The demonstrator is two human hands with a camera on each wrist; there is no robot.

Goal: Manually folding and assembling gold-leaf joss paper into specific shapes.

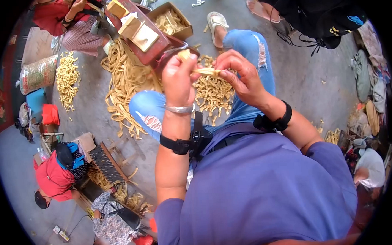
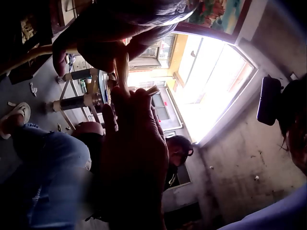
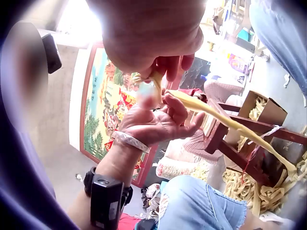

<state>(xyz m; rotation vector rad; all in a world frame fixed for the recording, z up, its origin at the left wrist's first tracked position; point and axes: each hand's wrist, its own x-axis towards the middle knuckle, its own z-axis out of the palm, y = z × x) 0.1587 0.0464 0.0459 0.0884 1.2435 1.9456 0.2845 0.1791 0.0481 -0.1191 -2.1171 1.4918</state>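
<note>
Grey floor (image 1: pixel 302 80) in the head view, bearing loose strips (image 1: pixel 119 80), short pieces (image 1: pixel 214 95) and a red surface (image 1: pixel 152 58); above, a strip (image 1: pixel 207 72) held between the left hand (image 1: pixel 178 82) (bracelet (image 1: pixel 179 109) at its wrist), curled round it, and the right hand (image 1: pixel 243 77), pinching one end. By left wrist: same pinch, dark against a bright opening (image 2: pixel 218 91). By right wrist: strip trailing from the left hand down toward the loose strips.

Workshop: strip heaps (image 1: pixel 122 92), red bench (image 1: pixel 154 55)
</note>
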